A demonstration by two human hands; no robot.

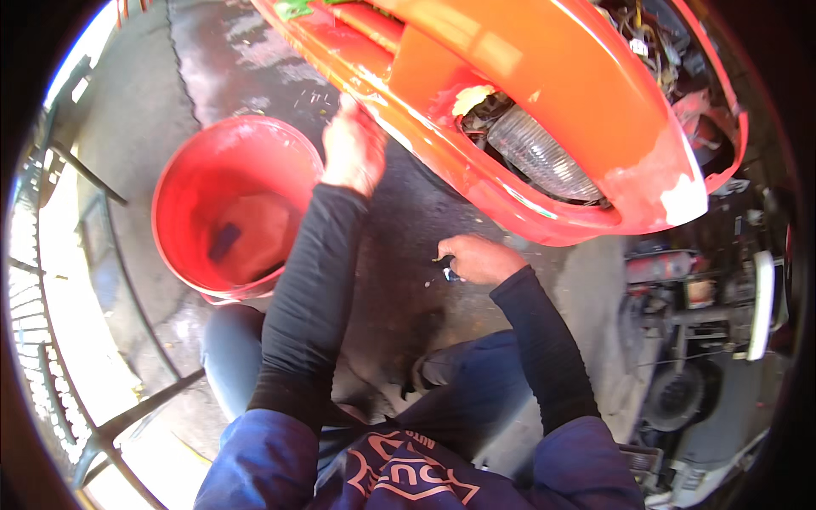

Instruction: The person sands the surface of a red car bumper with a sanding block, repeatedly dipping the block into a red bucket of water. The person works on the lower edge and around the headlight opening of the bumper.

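The person crouches over a long orange-red painted body panel [544, 76] that runs across the top of the view, glossy, with pale patches where the paint is gone. A ribbed clear lamp lens [544, 153] sits in an opening on the panel's lower side.

The left hand [353, 149] is pressed against the panel's lower edge, to the left of the lens. Its fingers lie together and flat on the painted surface, and from here I cannot tell whether anything is under the palm.

The right hand [480, 257] hangs below the panel, just under the lens and well clear of the paint. Its fingers are curled shut around a small dark tool with a bluish tip [449, 274], which pokes out on the side nearer the left arm; what kind of tool it is, I cannot make out.

A round red plastic bucket [183, 183] stands on the wet grey concrete floor [408, 297], left of the panel and just beside the left forearm, with a dark blue object [225, 240] lying inside on its bottom. Right of the panel's end, machine parts [705, 306] crowd the floor in shadow.
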